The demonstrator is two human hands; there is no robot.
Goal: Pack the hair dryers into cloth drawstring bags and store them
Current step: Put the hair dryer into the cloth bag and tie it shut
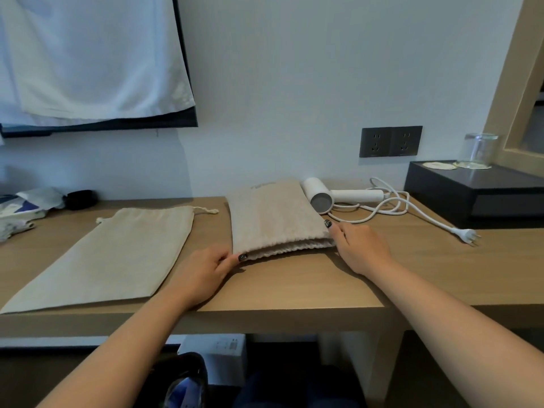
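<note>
1. Two bare forearms reaching in from the near edge, over the front of the desk [294,293].
2. Left hand [203,272] at the near left corner of the middle bag [273,219], fingers curled, thumb and fingertips pinching the mouth's edge.
3. Right hand [362,248] at the near right corner of the same bag, thumb on top of the cloth, fingers curled under or beside the edge; exact hold on that side hard to tell, though the corner looks pinched.
4. Middle bag lying flat, gathered mouth toward the near side, faint lettering at its far end, far edge near the wall.
5. Second bag [117,254] flat to the left, well apart from both hands, its mouth at the far end with the drawstring [206,210] trailing right from the far corner.
6. White dryer [321,198] just beyond the right hand, lying on its side, touching or just beside the middle bag's right edge, round grey end facing near, handle pointing right.
7. White cord [388,207] looped loosely right of the dryer, ending in a plug [468,234] lying on the desk toward the right.
8. Black box [477,195] at the far right, with an upturned glass [478,150] and coasters on top.
9. Dark double socket [390,141] on the wall above the dryer.
10. Clutter of papers and a small black object [79,199] at the far left of the desk.
11. White cloth [94,54] draped over a dark panel on the wall, upper left.
</note>
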